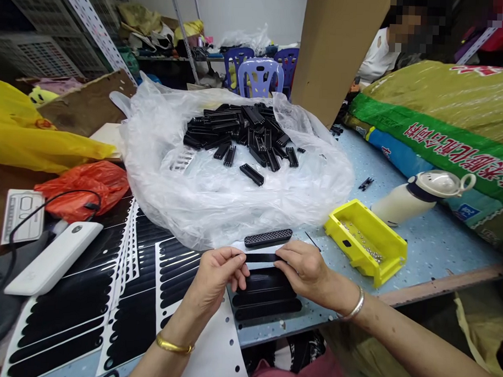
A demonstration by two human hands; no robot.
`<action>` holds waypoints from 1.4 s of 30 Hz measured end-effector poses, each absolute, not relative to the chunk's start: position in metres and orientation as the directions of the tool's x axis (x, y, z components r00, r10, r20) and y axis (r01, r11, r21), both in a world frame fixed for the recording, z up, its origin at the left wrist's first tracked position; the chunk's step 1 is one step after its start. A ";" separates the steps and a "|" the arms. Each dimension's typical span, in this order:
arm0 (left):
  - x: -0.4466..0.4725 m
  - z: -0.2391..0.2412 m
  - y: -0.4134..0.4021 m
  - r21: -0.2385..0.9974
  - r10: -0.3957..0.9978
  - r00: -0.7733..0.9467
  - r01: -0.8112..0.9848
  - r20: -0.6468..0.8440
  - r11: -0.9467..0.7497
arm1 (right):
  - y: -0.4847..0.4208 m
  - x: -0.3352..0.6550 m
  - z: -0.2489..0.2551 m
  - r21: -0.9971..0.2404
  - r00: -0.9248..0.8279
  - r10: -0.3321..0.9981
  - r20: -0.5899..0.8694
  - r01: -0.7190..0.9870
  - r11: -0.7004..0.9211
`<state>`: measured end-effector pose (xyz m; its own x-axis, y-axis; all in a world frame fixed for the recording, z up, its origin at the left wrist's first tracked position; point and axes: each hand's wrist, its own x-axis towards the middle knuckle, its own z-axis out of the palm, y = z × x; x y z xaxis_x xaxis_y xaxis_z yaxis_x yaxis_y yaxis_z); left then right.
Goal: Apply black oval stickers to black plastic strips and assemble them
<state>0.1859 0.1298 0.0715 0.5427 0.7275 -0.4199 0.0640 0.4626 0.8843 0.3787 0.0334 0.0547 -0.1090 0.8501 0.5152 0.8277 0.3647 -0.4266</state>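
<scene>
My left hand (217,278) and my right hand (304,270) pinch the two ends of a thin black sticker strip (260,258), held level between them near the table's front edge. Just beyond the strip lies a black perforated grille part (268,238). Under my hands sits a sticker sheet (266,299) with long black oval strips. More sticker sheets (107,293) spread out to the left. A heap of black plastic parts (241,133) rests on a clear plastic bag (218,193) farther back.
A yellow tray (367,239) holding small metal bits stands to the right, with a white bottle (416,197) lying behind it. Left are a white power bank (53,256), an orange bag (86,185) and a yellow bag (26,131). A cardboard box (334,48) and green sacks (443,118) stand behind. Another person sits at back right.
</scene>
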 end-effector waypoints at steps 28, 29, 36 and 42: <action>0.214 0.027 0.180 0.733 0.787 0.601 0.598 -0.141 -0.325 | 0.036 0.433 0.059 -0.612 0.071 0.937 0.343 0.774 0.166; 0.213 0.027 0.180 0.735 0.774 0.619 0.586 -0.136 -0.340 | 0.039 0.432 0.059 -0.599 0.043 0.939 0.342 0.779 0.182; 0.185 0.027 0.168 0.831 0.757 0.629 0.508 -0.177 -0.228 | 0.051 0.420 0.056 -0.482 -0.129 0.944 0.302 0.834 0.269; 0.175 0.020 0.169 0.926 0.790 0.561 0.378 -0.248 0.022 | 0.059 0.411 0.049 -0.470 -0.166 0.941 0.295 0.832 0.294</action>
<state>0.1747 0.1686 0.0196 0.5612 0.7898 -0.2477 0.3778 0.0218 0.9256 0.4110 0.0594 0.0488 -0.1660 0.9409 0.2953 0.8319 0.2944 -0.4704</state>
